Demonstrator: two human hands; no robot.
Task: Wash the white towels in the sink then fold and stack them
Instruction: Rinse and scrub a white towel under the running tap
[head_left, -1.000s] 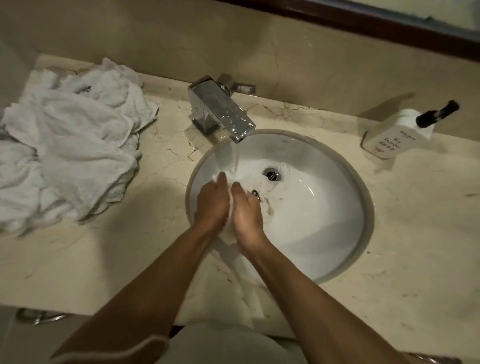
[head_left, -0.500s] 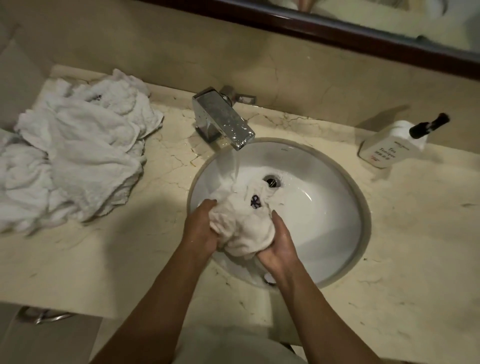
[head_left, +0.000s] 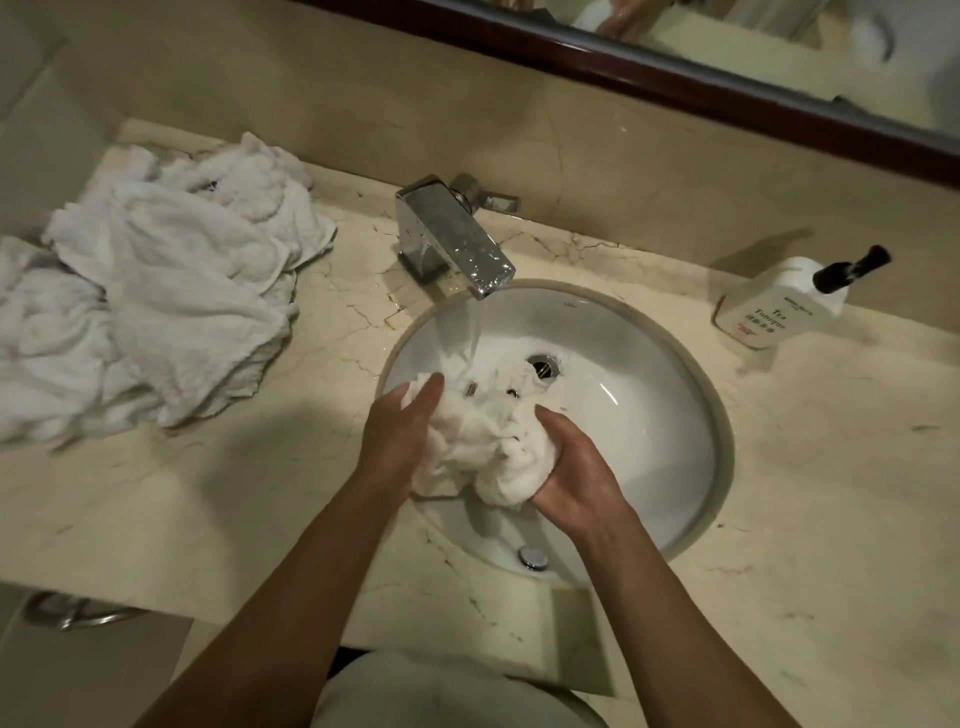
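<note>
Both hands, left hand (head_left: 400, 431) and right hand (head_left: 574, 467), grip a bunched wet towel (head_left: 478, 441) over the sink (head_left: 675, 415) at frame centre; more towels (head_left: 156, 312) lie heaped on the tabletop (head_left: 831, 493) upper left.

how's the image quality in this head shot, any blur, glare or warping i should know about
Head view: dim, warm light; bright glints on the square chrome faucet; the white soap bottle casts a soft shadow on the wall; wide-angle bending curves the dark wood mirror frame; the wet white towel, gripped by the left hand and right hand, is slightly smeared over the round white sink.
</note>
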